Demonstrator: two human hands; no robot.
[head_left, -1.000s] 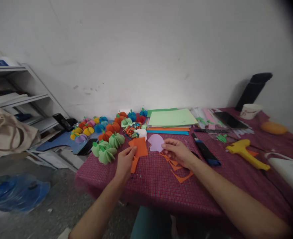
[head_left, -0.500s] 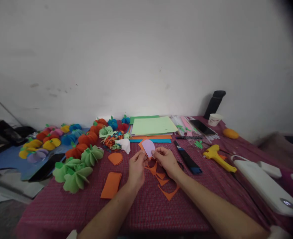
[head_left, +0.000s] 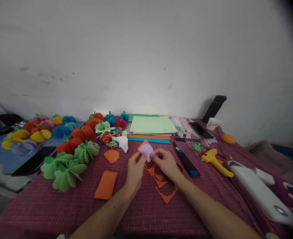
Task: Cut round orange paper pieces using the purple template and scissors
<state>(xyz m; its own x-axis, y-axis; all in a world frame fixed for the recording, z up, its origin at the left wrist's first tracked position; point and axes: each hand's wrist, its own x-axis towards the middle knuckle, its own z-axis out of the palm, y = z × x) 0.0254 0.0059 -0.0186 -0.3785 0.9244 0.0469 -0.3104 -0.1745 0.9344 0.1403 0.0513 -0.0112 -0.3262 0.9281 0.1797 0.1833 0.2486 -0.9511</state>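
Observation:
My left hand and my right hand meet over the middle of the table, both pinching a small lilac paper shape laid against an orange paper piece. Orange offcuts lie on the maroon cloth just under my right wrist. A folded orange rectangle and an orange rounded cutout lie to the left of my left hand.
Paper pumpkins in green, orange, yellow and blue crowd the left side. Coloured paper sheets lie at the back. A black cutter, a yellow glue gun, a phone, a cup and a white object sit on the right.
My left hand let go of the orange rectangle, which now lies on the cloth, and came to the lilac shape beside my right hand. The head camera swung right.

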